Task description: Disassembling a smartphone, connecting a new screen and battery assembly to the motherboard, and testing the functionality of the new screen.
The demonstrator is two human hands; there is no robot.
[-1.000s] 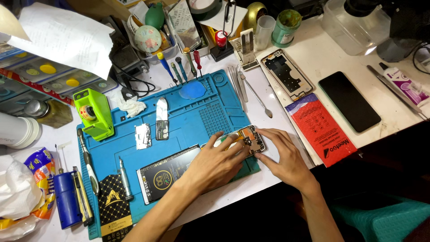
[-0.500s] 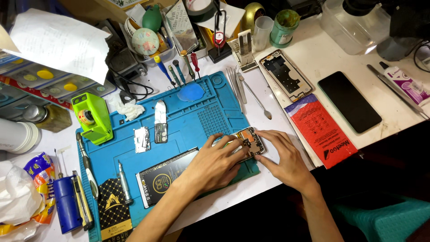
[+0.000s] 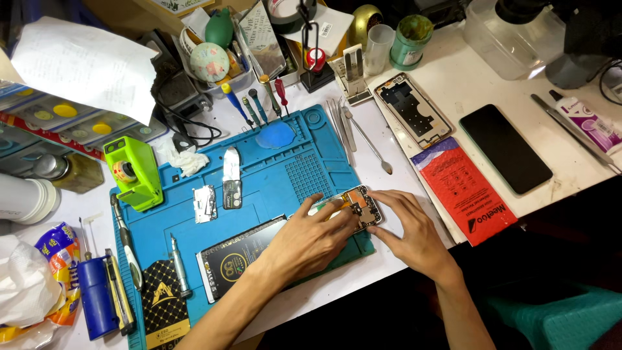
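I see my left hand [image 3: 310, 241] and right hand [image 3: 414, 236] pinning the opened phone body with bare circuit boards [image 3: 353, 204] flat, steadying it on the blue silicone mat [image 3: 285, 168].

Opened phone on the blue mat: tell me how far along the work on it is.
Done: the opened phone has its back off, circuit boards exposed; small metal parts and a flat dark battery lie out on the blue mat. In hand: the left hand and right hand both press on the phone. Left: those parts are still loose; an empty phone frame waits aside.
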